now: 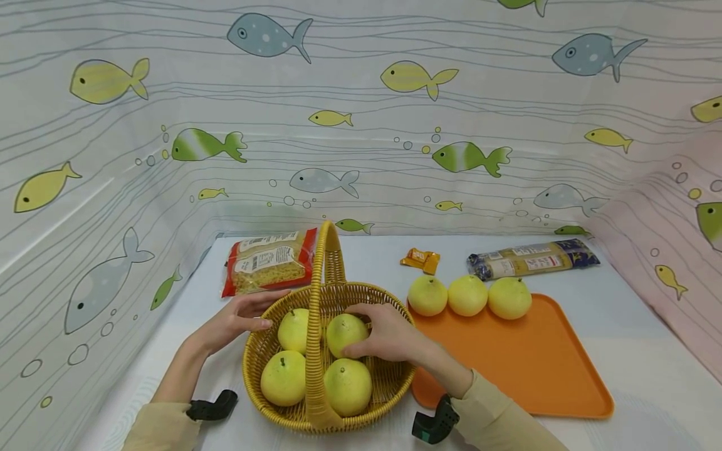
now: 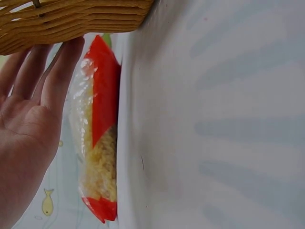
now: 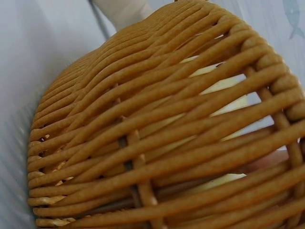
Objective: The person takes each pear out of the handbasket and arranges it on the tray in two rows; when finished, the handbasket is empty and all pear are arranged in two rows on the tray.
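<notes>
A round wicker basket (image 1: 261, 410) with a tall arched handle holds several round yellow-green pears, among them a front-left pear (image 1: 284, 378) and a front-right pear (image 1: 348, 387). Reaching in over the basket's right side, my right hand (image 1: 389, 332) grips a pear (image 1: 343, 333) between thumb and fingers. My left hand (image 1: 239, 319) is at the basket's left rim; in the left wrist view its fingers (image 2: 64, 71) stretch out straight to the woven wall. The right wrist view is filled by the basket's weave (image 3: 157, 129), which hides most of the right hand.
Three pears (image 1: 467, 295) line the back edge of an orange tray (image 1: 524, 363) to the right. Behind the basket lies a red-ended bag of pasta (image 1: 271, 263). An orange wrapped packet (image 1: 420, 259) and a long dark-ended noodle packet (image 1: 533, 258) lie at the back, before a fish-print wall.
</notes>
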{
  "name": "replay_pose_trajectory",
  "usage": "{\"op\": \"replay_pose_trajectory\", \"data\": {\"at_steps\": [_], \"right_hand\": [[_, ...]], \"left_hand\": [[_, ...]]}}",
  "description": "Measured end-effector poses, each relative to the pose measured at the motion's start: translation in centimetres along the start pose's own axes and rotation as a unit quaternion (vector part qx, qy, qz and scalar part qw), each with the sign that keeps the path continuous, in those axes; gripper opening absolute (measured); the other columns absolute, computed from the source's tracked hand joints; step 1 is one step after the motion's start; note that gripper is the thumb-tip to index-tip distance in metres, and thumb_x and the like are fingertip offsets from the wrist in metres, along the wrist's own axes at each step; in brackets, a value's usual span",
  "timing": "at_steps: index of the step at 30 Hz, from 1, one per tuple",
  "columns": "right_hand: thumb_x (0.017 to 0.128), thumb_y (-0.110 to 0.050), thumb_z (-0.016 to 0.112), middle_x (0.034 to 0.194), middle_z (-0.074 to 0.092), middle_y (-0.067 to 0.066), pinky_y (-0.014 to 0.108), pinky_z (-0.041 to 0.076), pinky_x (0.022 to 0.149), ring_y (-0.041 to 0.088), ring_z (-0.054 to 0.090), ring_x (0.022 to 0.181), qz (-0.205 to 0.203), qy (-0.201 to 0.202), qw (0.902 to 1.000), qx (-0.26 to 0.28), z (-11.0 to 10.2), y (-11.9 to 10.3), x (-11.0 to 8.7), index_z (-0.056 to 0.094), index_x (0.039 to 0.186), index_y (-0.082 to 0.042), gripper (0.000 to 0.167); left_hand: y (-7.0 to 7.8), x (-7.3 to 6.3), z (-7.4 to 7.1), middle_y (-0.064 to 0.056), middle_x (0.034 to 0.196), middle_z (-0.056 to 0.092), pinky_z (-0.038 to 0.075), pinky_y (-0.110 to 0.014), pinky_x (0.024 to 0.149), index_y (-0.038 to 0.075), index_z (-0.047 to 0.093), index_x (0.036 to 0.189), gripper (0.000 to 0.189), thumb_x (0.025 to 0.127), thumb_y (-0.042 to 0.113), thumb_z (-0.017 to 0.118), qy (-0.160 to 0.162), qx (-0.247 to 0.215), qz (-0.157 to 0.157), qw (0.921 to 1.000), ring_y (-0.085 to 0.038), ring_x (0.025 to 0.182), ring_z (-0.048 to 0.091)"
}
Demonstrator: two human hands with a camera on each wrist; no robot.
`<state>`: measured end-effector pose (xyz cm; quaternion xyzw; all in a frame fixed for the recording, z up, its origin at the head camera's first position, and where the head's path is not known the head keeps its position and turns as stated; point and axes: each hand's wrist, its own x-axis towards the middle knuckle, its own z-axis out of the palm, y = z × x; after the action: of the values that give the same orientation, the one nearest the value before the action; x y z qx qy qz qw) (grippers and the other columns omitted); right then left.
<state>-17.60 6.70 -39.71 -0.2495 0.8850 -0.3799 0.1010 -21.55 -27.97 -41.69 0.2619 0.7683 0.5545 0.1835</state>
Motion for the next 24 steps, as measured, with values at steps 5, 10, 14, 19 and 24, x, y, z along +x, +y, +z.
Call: {"op": "replay_pose_trajectory", "data": {"at_steps": [5, 10, 14, 19, 24], "right_hand": [[0.075, -0.039, 0.084, 0.117, 0.069, 0.003, 0.033, 0.051, 0.086, 0.016, 0.062, 0.104, -0.001, 0.002, 1.0, -0.005, 0.0, 0.0, 0.03, 0.062, 0.135, -0.013, 0.069], [0.074, -0.039, 0.085, 0.117, 0.069, 0.003, 0.033, 0.051, 0.086, 0.016, 0.062, 0.104, -0.006, 0.011, 0.9999, -0.004, -0.06, -0.09, -0.07, 0.063, 0.134, -0.012, 0.069], [0.074, -0.039, 0.085, 0.116, 0.069, 0.001, 0.033, 0.051, 0.085, 0.015, 0.062, 0.102, -0.009, 0.019, 0.9998, 0.005, -0.1, -0.09, -0.14, 0.063, 0.133, -0.013, 0.068], [0.073, -0.04, 0.086, 0.117, 0.069, 0.0, 0.033, 0.051, 0.086, 0.014, 0.062, 0.103, -0.008, 0.024, 0.9994, 0.026, -0.16, -0.08, -0.2, 0.064, 0.133, -0.014, 0.068], [0.072, -0.041, 0.086, 0.115, 0.069, -0.002, 0.033, 0.05, 0.086, 0.013, 0.062, 0.102, -0.012, 0.028, 0.999, 0.032, -0.21, -0.09, -0.27, 0.066, 0.131, -0.015, 0.067]], "left_hand": [[0.07, -0.01, 0.02, -0.023, 0.149, 0.048, 0.048, -0.025, 0.097, 0.003, 0.043, 0.15, 0.058, 0.094, 0.008, 0.057, 0.003, 0.003, 0.004, 1.0, -0.004, 0.127, 0.056], [0.03, 0.03, 0.0, -0.022, 0.149, 0.048, 0.048, -0.025, 0.097, 0.003, 0.043, 0.15, 0.057, 0.095, 0.008, 0.057, 0.003, 0.004, 0.005, 1.0, -0.005, 0.127, 0.056], [-0.02, 0.01, -0.03, -0.023, 0.149, 0.048, 0.048, -0.025, 0.098, 0.003, 0.043, 0.15, 0.058, 0.095, 0.008, 0.057, 0.003, 0.003, 0.005, 1.0, -0.005, 0.127, 0.056], [-0.03, -0.06, -0.06, -0.02, 0.148, 0.05, 0.048, -0.024, 0.098, 0.003, 0.043, 0.15, 0.058, 0.094, 0.007, 0.057, 0.0, 0.001, 0.009, 1.0, -0.006, 0.128, 0.056], [-0.04, -0.04, -0.08, -0.018, 0.148, 0.051, 0.048, -0.024, 0.098, 0.002, 0.042, 0.15, 0.058, 0.094, 0.008, 0.057, -0.002, 0.001, 0.011, 0.9999, -0.006, 0.128, 0.056]]}}
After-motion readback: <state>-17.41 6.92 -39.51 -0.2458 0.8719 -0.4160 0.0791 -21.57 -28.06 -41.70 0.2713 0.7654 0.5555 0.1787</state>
